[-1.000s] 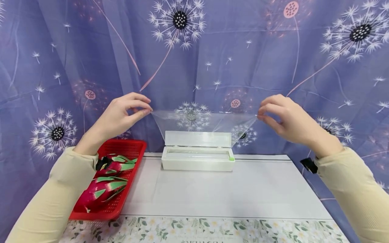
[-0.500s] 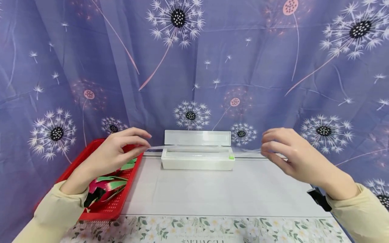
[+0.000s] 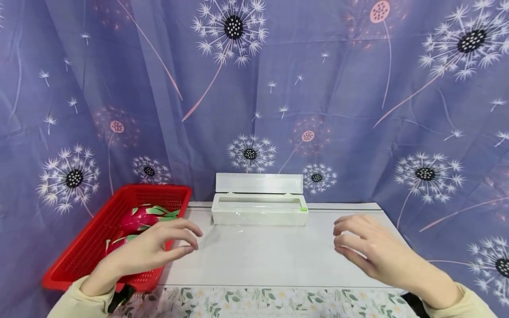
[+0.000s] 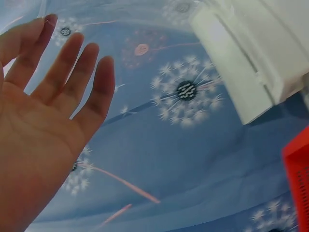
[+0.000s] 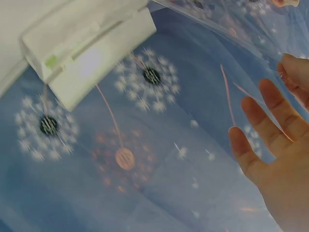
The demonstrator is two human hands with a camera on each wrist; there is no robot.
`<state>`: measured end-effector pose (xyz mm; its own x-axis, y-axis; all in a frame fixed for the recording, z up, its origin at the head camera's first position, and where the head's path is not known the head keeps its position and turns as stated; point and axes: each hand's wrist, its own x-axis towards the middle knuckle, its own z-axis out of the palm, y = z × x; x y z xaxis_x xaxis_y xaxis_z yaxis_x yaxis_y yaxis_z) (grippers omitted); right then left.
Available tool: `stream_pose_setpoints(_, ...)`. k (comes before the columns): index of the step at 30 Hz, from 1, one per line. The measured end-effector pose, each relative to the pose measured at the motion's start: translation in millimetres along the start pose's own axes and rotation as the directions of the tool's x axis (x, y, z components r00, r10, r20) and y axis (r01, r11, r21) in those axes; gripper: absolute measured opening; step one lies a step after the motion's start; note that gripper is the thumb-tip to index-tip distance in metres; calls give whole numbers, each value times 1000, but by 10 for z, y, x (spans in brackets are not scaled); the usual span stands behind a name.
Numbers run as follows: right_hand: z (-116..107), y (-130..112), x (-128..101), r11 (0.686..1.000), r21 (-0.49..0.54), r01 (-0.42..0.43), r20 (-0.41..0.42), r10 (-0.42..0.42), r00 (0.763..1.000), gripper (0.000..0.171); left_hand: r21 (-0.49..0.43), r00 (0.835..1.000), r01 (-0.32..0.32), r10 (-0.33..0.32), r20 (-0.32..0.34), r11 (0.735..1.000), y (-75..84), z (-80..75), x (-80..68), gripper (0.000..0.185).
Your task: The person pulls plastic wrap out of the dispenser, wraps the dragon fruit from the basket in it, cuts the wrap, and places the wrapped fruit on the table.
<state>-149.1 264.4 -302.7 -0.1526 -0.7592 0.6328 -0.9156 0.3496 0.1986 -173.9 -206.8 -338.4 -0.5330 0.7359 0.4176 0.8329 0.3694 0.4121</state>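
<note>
Clear plastic wrap (image 5: 236,38) stretches between my two hands, hard to see in the head view except for glints at the box front. My left hand (image 3: 155,247) pinches one corner between thumb and index finger, beside the red basket. On the other side my right hand (image 3: 377,256) pinches the opposite corner the same way, its other fingers spread in the right wrist view. Both hands are low over the near part of the table. Behind the film, the white wrap dispenser box (image 3: 260,216) stands with its lid (image 3: 258,183) raised, a green slider (image 3: 304,209) at its right end.
A red plastic basket (image 3: 180,191) at the left holds dragon fruits (image 3: 137,220), partly hidden by my left hand. The white table (image 3: 270,260) has a floral strip along its near side. A purple dandelion-print curtain (image 3: 338,88) hangs behind it.
Both hands have come down and nearer from above the box, bringing the plastic wrap from upright behind the box to low in front of it. Box and basket have stayed put.
</note>
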Motion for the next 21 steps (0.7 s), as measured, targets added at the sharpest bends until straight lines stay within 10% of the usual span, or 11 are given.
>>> stream_pose_setpoints(15,677,-402,-685,986,132,-104,142,85,986,11,-144,975,91,-59,215,985,-179,821,-382,14)
stream_pose_setpoints(21,939,-509,-931,974,190,-119,214,77,974,32,-136,945,131,-82,317,982,-236,1081,-497,12)
